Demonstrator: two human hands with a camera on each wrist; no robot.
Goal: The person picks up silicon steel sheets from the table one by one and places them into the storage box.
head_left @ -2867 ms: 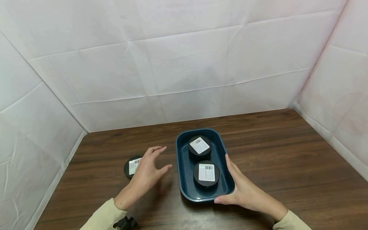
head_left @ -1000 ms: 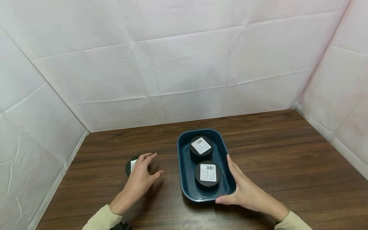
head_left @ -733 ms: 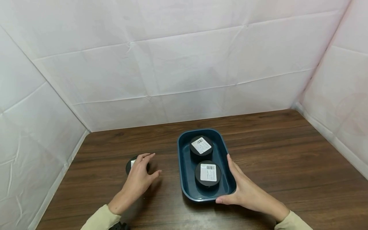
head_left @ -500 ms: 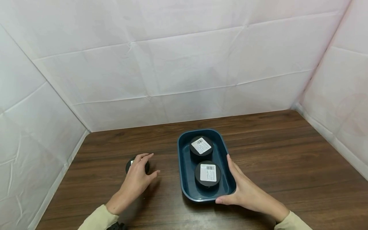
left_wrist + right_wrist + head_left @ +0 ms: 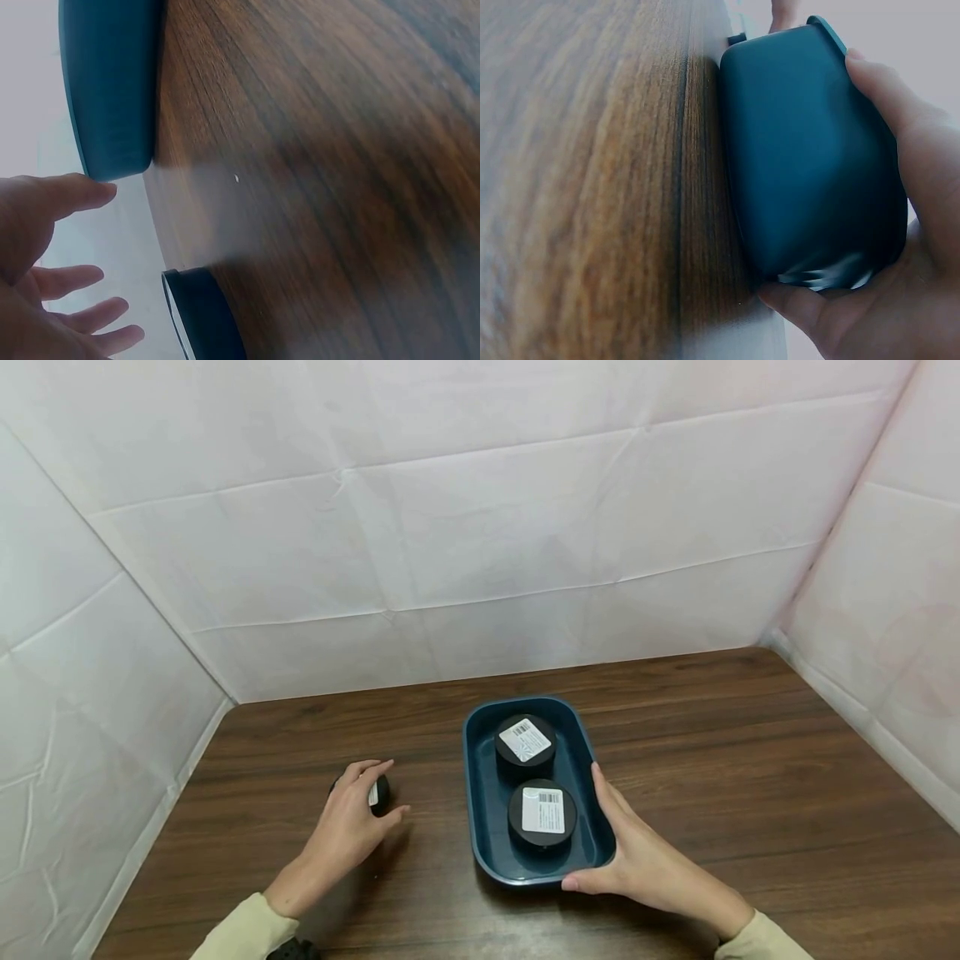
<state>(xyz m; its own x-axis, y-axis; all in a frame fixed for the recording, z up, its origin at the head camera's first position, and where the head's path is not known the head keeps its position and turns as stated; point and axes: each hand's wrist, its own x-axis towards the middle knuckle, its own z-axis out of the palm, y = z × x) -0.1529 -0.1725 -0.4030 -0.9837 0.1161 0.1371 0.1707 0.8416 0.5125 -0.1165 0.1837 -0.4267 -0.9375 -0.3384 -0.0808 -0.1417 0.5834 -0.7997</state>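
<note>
My left hand hovers with relaxed, spread fingers over a round black container with a white label, partly covering it in the head view. In the left wrist view a gap shows between the fingertips and this container. At the front right corner of a dark blue rectangular tray, my right hand grips the rim, thumb on the near side and fingers along the right side. Inside the tray lie two more round black containers, one farther back and one nearer, labels up.
A brown wood-grain table carries everything. White sheeting stands behind it and along both sides. A dark strap shows at my left wrist below the sleeve.
My left hand has drifted left, away from the tray and over the loose black container, covering its left part and exposing its right edge. The right hand and the tray stay still.
</note>
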